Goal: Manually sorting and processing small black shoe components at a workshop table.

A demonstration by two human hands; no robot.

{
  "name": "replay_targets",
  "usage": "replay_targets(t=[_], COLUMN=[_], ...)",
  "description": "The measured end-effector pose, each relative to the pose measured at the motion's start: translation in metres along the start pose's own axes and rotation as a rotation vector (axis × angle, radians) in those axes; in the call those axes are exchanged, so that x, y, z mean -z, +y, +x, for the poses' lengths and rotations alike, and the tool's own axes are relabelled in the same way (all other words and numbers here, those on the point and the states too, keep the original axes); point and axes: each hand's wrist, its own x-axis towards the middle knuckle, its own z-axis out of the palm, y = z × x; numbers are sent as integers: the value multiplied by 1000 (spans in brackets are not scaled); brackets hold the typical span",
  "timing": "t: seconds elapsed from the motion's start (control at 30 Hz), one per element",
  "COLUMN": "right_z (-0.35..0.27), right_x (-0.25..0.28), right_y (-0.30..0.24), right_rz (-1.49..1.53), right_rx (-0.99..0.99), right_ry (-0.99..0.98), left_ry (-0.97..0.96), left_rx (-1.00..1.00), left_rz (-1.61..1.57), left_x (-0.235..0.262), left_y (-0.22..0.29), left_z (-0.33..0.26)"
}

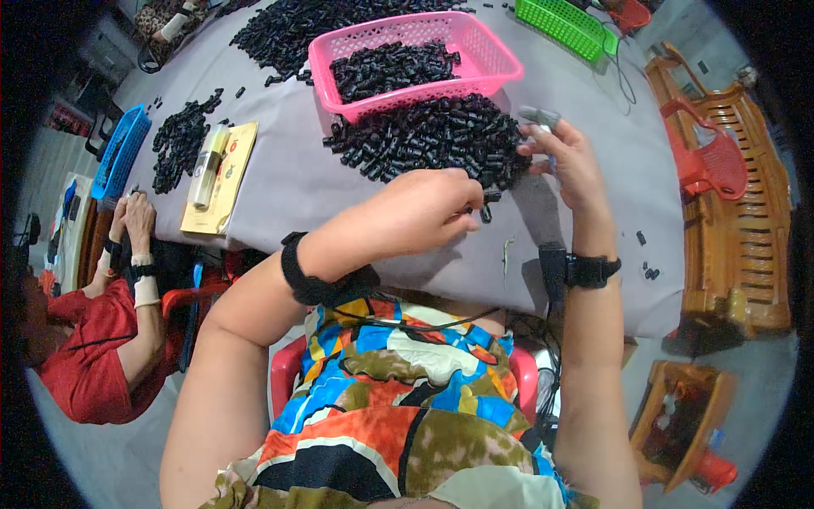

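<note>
Below the pink basket (479, 61), on its near side, the left hand (432, 208) is curled nearly closed, thumb and forefinger apparently pinching a small black piece (487, 212); a light fingertip hold would probably serve such small parts best. Right of that, off the basket's near right corner, the right hand (570, 161) is half open at the edge of the black heap (424, 144), something grey about one fingertip; whether it grips a piece I cannot tell. Working close over the heap should limit strays. As for containers, well left of the pink basket stands a blue basket (125, 153), contents unclear; the pink one holds loose black pieces (390, 72), mostly toward its left; to its right is a green basket (560, 30), contents also unclear.
</note>
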Motion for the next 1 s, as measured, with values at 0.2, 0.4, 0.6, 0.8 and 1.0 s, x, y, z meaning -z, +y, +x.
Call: replay_targets(t=[0.2,0.4,0.6,0.8,1.0], right_z=[14,22,16,14,6], right_x=[9,-22,-26,-27,-32], right_y=[27,20,16,22,14], right_rz=[-117,33,82,128,120], right_rx=[-59,-3,48,67,60], right_ry=[75,-18,9,1,-38], left_ry=[-81,5,6,24,319], left_rx=[55,-7,-71,-61,245], left_rz=[356,459,507,358,-1049], left_x=[-17,-21,-26,-17,19], left_y=[-24,-23,-23,-27,-53], left_z=[30,36,30,29,44])
